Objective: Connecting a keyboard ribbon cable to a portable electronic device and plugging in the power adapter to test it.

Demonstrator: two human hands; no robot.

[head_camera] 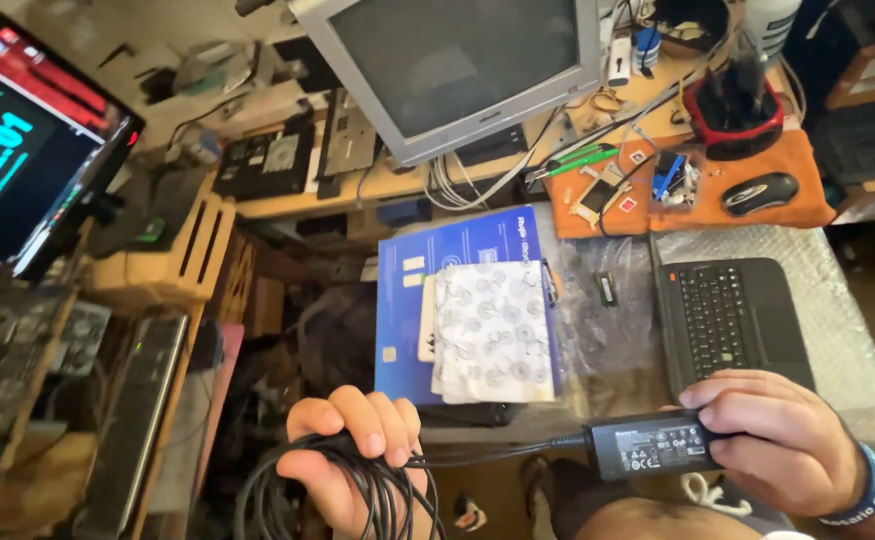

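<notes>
Fingers of my left hand (352, 455) clamp the coiled cable (357, 495) so it can't unravel; right hand (772, 435) grips the black adapter brick (647, 447), cord taut between.

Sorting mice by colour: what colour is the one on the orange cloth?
Black with silver-grey trim, mouse, head view.

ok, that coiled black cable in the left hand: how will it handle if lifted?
Probably floppy: the black cable droops in loose loops below the left hand. Loops may slip or tangle, being unbound. The power brick in the right hand looks denser and would likely tug the cord.
</notes>
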